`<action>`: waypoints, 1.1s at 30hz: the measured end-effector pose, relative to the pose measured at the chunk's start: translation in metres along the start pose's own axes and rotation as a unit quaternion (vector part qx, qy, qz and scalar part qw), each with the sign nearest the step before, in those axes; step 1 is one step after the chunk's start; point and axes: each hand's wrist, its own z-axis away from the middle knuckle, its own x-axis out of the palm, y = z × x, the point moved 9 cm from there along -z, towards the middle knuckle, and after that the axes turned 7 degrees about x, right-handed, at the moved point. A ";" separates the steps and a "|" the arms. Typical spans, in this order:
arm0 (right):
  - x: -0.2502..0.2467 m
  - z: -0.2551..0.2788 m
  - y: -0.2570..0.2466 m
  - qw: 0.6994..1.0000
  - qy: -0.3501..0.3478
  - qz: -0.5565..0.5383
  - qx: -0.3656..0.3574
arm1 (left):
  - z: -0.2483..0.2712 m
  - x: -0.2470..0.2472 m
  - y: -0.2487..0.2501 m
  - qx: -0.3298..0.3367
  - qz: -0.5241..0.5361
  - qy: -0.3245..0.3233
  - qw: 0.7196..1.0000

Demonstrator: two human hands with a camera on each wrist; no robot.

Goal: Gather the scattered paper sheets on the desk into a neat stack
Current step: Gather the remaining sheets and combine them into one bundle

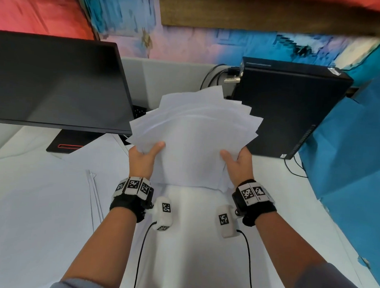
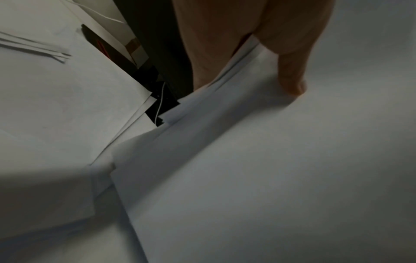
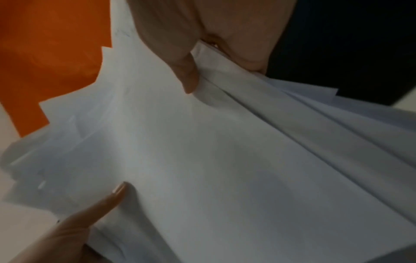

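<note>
1. My left hand (image 1: pixel 143 158) grips the left edge of a bundle of white paper sheets (image 1: pixel 193 139), thumb lying on top and the other fingers tucked underneath, out of sight in the head view.
2. My right hand (image 1: pixel 238 165) clamps the bundle's right edge the same way: thumb on the top sheet, fingers hidden below.
3. The bundle is held up above the desk (image 1: pixel 192 241), between my two hands, and it is not squared. The far corners fan out in several directions, and the near edge is uneven too.
4. In the left wrist view my thumb (image 2: pixel 290 71) presses down on the top sheet, and layered sheet edges show just beneath it.
5. In the right wrist view my thumb (image 3: pixel 180 62) pinches the layered edges against my palm, while the tip of my left thumb (image 3: pixel 117 194) rests on the same top sheet.
6. More loose sheets (image 1: pixel 53 193) lie flat on the desk to my left, overlapping one another, with a few offset edges showing.
7. A dark monitor (image 1: pixel 57 83) stands at the far left on its black base (image 1: pixel 72 143). The loose sheets reach up to that base.
8. A black desktop computer case (image 1: pixel 289 108) stands at the far right, with cables (image 1: pixel 213 75) plugged in behind it. The bundle's far corners overlap its left edge in view.
9. A blue sheet-like covering (image 1: pixel 345 160) is on the right.
</note>
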 end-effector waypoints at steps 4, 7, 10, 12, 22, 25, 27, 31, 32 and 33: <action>-0.011 -0.001 -0.011 1.000 0.003 -0.016 -0.015 | 0.003 0.004 0.006 0.016 0.020 -0.015 1.000; -0.021 -0.004 0.000 0.997 -0.012 -0.073 0.022 | 0.002 0.009 0.006 0.010 0.018 -0.062 0.998; -0.016 -0.002 -0.001 0.992 -0.038 -0.110 0.049 | -0.003 0.014 0.008 0.004 0.008 -0.090 0.996; -0.006 0.001 -0.009 0.992 -0.059 -0.100 0.041 | -0.006 0.019 0.011 0.000 0.014 -0.104 0.994; -0.015 -0.009 -0.047 0.997 0.045 -0.010 -0.061 | -0.019 0.024 0.039 0.052 0.049 -0.062 0.995; -0.016 -0.012 -0.044 0.997 0.000 -0.064 -0.038 | -0.018 0.025 0.040 0.043 0.030 -0.085 0.995; -0.011 -0.011 -0.036 0.995 -0.042 -0.086 -0.003 | -0.017 0.026 0.038 0.030 0.017 -0.103 0.994; -0.005 -0.013 -0.032 0.993 -0.071 -0.088 0.019 | -0.017 0.035 0.042 0.026 0.028 -0.142 0.989; -0.003 -0.014 -0.031 0.994 -0.073 -0.079 0.021 | -0.018 0.037 0.043 0.027 0.030 -0.149 0.988; -0.001 -0.015 -0.032 0.995 -0.073 -0.064 0.017 | -0.020 0.039 0.043 0.029 0.029 -0.156 0.987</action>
